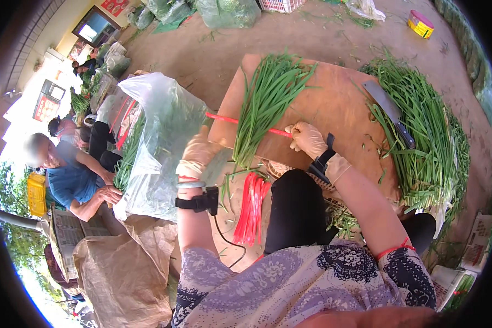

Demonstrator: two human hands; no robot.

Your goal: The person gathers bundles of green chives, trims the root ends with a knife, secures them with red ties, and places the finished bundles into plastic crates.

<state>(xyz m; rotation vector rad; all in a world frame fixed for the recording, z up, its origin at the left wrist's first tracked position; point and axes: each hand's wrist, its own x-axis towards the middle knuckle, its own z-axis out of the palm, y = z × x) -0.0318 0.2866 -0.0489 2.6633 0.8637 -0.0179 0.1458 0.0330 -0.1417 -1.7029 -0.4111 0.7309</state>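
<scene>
A bunch of long green garlic chives (270, 98) lies across the brown cutting board (333, 104). A red plastic strip (279, 132) passes beneath the bunch, showing on both sides. My gloved right hand (307, 139) is closed on the strip's right end. Just below its left end is my gloved left hand (198, 153), at the board's left edge beside a clear plastic bag (161, 126); its fingers look stretched out and apart, partly blurred. More red strips (251, 210) hang beside my knee, under the board's near edge.
A cleaver (385, 106) rests on a large heap of chives (432, 131) at the right. On the left sits another person (74, 177), hands on greens, near brown sacking (123, 268). A yellow-and-pink tub (420, 24) and stuffed bags (227, 12) stand on the far floor.
</scene>
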